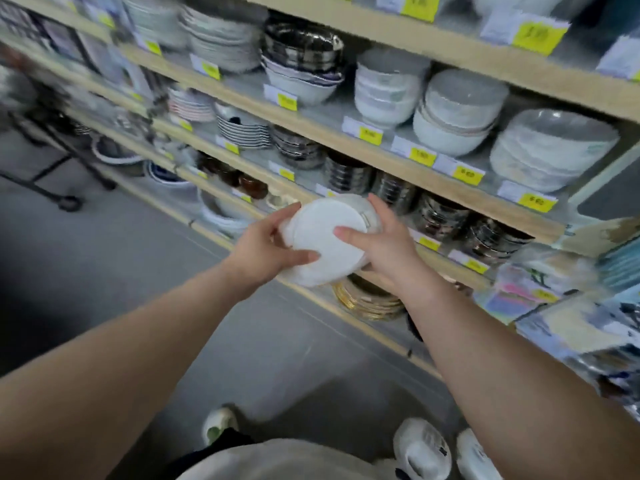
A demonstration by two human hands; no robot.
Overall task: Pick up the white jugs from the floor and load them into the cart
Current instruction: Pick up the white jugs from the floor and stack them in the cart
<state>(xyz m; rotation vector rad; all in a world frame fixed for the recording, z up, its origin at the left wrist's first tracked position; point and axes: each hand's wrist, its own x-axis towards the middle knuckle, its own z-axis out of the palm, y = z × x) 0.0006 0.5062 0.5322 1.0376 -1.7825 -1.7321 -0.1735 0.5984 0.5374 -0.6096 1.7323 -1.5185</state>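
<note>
A white jug (323,237) is held in the air in front of the shelves, its round flat end turned toward me. My left hand (266,244) grips its left side, thumb laid across the white face. My right hand (384,244) grips the right side, thumb also on the face. Two more white jugs lie on the grey floor at the bottom right, one (424,448) with a printed label and another (476,455) beside it, partly cut off. A black wire cart frame (65,161) on wheels stands at the far left, blurred.
Wooden shelves (346,133) run diagonally across the view, packed with stacked bowls and plates and yellow price tags. Gold-rimmed plates (367,301) sit on the lowest shelf under the jug. My shoe (218,424) is on the grey floor (138,254) below.
</note>
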